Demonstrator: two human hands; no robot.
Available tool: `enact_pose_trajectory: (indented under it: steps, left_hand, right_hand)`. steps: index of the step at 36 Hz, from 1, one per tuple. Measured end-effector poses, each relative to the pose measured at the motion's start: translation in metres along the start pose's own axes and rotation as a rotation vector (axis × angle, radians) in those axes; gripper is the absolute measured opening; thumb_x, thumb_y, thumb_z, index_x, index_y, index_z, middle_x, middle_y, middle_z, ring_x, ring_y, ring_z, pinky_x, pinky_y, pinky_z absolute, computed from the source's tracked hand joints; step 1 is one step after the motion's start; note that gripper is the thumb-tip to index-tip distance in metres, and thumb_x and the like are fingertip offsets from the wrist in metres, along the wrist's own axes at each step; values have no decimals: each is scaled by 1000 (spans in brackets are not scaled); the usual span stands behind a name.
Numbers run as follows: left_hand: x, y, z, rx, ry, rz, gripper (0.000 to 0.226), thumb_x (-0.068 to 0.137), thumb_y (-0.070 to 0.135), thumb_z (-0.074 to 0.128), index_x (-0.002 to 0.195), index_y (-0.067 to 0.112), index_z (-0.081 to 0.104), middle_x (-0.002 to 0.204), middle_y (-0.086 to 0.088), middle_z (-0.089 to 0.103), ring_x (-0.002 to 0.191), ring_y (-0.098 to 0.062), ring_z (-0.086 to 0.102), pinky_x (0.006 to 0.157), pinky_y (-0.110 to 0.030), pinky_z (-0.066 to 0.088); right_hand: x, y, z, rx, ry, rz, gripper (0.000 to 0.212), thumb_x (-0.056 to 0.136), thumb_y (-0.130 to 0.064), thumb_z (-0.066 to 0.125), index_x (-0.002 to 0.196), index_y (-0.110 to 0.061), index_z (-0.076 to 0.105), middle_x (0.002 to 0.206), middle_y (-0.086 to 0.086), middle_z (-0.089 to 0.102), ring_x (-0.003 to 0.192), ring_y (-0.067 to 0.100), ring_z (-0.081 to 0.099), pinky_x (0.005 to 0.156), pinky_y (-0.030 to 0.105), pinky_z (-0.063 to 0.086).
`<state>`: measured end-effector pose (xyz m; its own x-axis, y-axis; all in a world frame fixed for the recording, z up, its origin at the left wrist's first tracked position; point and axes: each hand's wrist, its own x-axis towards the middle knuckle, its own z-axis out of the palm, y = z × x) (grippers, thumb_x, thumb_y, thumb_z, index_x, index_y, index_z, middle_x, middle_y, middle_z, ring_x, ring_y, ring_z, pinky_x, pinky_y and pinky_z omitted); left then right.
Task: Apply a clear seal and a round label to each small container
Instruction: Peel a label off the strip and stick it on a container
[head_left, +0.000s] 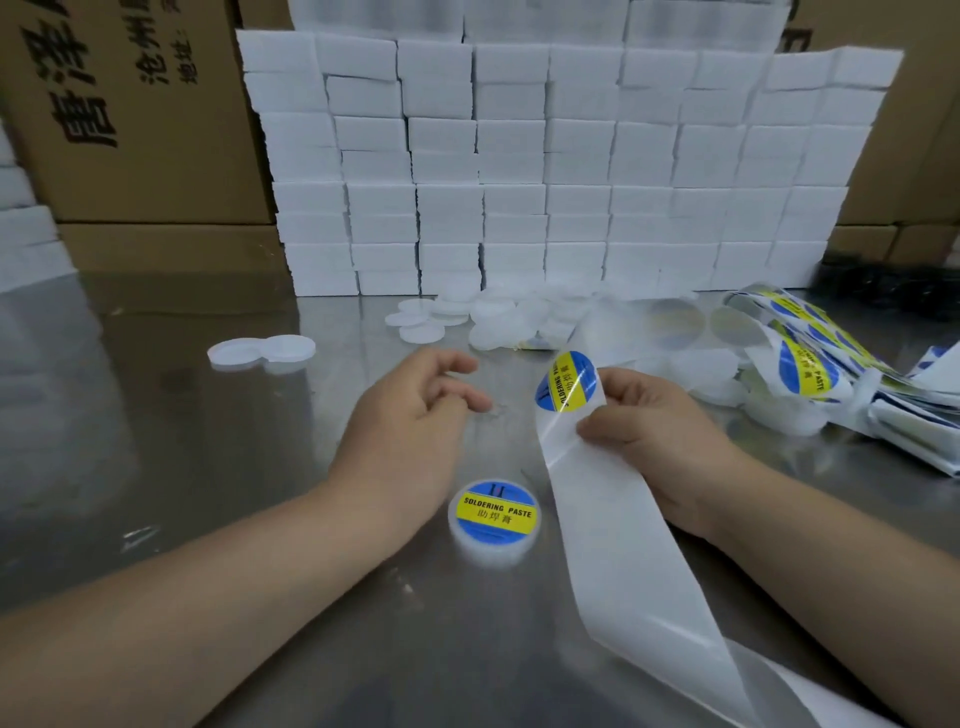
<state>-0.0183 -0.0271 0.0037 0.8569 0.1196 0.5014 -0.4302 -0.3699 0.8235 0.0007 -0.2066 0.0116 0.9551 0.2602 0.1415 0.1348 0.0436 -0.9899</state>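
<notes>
We see a small round container (496, 514) standing on the steel table (182, 441) between our wrists. It is white and shallow, and its top carries a blue round label with a yellow band reading "SOLDERING PASTE". Our right hand (654, 421) pinches a white backing strip (587, 509) that trails down toward us. At the strip's upper end sits another round label (567, 382), glossy, blue and yellow. Our left hand (410, 421) hangs above the table beyond the container, fingers loosely curled, grasping nothing we can make out.
</notes>
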Motion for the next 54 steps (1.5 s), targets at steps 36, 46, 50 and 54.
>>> enact_pose_trajectory:
  steps: [36,46,50,54]
  left_hand:
    - [125,-44,61,627,-133,-85,54,83,37,51,133,36,31,123,-6,29,84,-24,49,69,-27,35]
    - [29,-7,20,-36,-30,-126,17,90,29,43,75,32,52,69,10,53,64,-14,49,57,-28,36]
    - [11,-9,18,-26,-11,-64,24,95,34,39,76,28,52,78,6,53,72,-13,49,65,-30,39]
    - [4,-2,16,2,-115,96,30,97,19,38,82,41,52,96,8,54,81,12,48,78,-9,37]
  right_hand:
    - [7,6,1,8,29,14,37,79,16,43,86,-12,67,80,10,71,66,21,66,59,30,52]
    - [4,4,4,-61,41,-13,28,80,12,50,81,-10,68,70,6,67,61,20,60,59,28,47]
    - [1,3,6,-34,13,-36,27,82,11,50,85,-8,70,73,7,68,62,19,61,60,27,50]
    - [-1,3,7,-47,-38,-60,36,79,17,45,84,-7,71,68,5,68,59,15,60,55,21,48]
